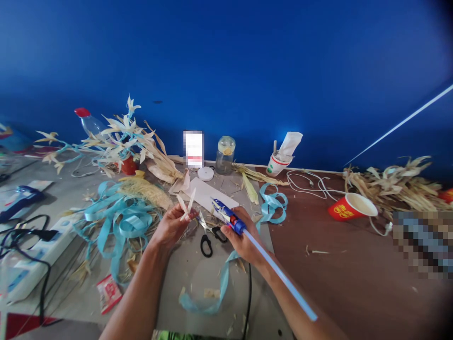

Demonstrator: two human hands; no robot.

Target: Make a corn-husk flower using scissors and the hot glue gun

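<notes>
Between the fingertips of my left hand (174, 225) are pinched pale strips of corn husk (186, 206), spread in a V shape. My right hand (246, 241) is wrapped round a blue hot glue gun (226, 215), its nozzle pointing up and left toward the husk. A long translucent glue stick (281, 275) sticks out of the gun's back end. Black-handled scissors (206, 243) lie on the table between my hands, partly hidden by them. Below, a loose light-blue ribbon (223, 278) curls across the grey surface.
Left are tangled blue ribbon (132, 222), a husk-flower branch (123, 125), a power strip (42, 255) and black cables. A glass jar (225, 156), ribbon roll (205, 174) and white cup (278, 164) stand at the back. Right are a tilted red paper cup (341, 210) and dry husks (399, 184).
</notes>
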